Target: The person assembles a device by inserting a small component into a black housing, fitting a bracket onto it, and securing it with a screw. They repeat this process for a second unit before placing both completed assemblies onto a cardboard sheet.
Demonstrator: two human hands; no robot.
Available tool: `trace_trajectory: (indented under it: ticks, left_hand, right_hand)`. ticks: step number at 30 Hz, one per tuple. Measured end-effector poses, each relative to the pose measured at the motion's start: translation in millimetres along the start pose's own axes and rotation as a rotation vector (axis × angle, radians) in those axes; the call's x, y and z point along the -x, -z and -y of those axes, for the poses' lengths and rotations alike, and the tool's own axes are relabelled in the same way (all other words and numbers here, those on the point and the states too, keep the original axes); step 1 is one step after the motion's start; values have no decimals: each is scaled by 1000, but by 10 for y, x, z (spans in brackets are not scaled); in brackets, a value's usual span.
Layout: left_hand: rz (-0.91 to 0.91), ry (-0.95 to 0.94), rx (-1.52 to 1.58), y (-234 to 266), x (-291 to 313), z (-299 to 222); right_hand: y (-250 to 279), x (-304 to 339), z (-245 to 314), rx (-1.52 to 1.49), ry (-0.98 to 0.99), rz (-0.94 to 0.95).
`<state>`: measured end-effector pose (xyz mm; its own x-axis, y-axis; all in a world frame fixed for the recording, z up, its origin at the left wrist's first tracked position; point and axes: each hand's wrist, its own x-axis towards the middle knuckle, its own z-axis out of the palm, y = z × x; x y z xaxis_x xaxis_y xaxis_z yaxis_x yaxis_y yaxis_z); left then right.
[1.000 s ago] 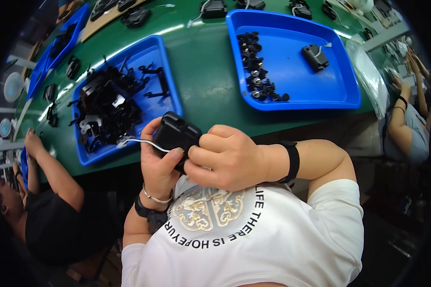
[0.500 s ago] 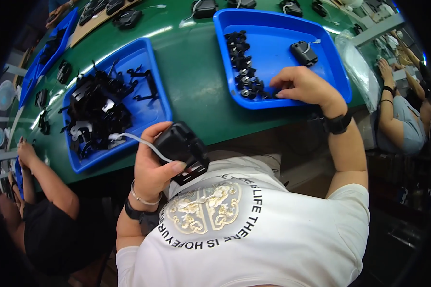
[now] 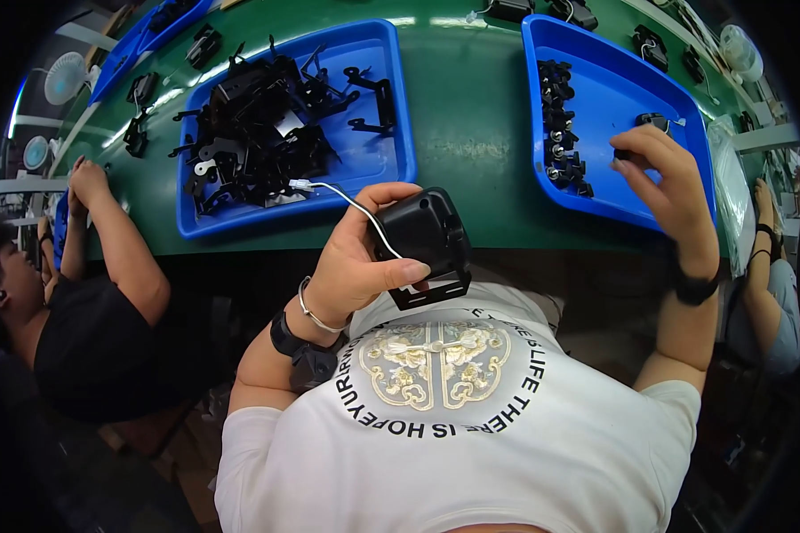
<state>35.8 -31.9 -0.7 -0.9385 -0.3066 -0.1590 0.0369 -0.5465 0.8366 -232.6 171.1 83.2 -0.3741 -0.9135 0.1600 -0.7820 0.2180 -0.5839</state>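
My left hand (image 3: pixel 362 253) is closed around a black plastic device (image 3: pixel 425 233) with a slotted black bracket (image 3: pixel 436 291) at its lower end. A white cable (image 3: pixel 351 202) runs from the device over my fingers to a small white connector (image 3: pixel 302 185). Between thumb and fingertips, my right hand (image 3: pixel 671 178) pinches a small black part (image 3: pixel 623 155), mostly covered by the fingers, over the front of the right blue tray (image 3: pixel 609 98). Along that tray's left side stand similar black parts (image 3: pixel 557 124), some with round silver pieces. Another black device (image 3: pixel 653 119) lies behind my right hand.
A second blue tray (image 3: pixel 407 142) holds a heap of black brackets (image 3: pixel 258 133). More black devices (image 3: pixel 510 9) lie along the far side of the green table (image 3: pixel 471 151). A co-worker (image 3: pixel 107 266) sits at the left, another person (image 3: pixel 767 293) at the right. Clear plastic wrap (image 3: pixel 729 191) borders the right tray.
My right hand has lifted from the front left corner of the right tray, now with a small black part in its fingertips. The view has shifted; my left hand still holds the device.
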Motion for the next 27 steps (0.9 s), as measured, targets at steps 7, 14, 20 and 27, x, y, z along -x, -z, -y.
trace_trajectory:
  ticks: [7,14,20,27]
  left_hand:
    - [65,12,32,-24,-22,-1]
    - [50,16,-66,-66,13,-6]
    - [48,-6,-124,-49,29,18]
    - [55,-77,-143,-85,16,4]
  right_hand:
    - [-824,138,606,-352,278,-83]
    - [-1173,27,587,-442,386,-202]
    - [-1234,66,569,-467,345,-161]
    - [-1337,60,526,-377,416,-231]
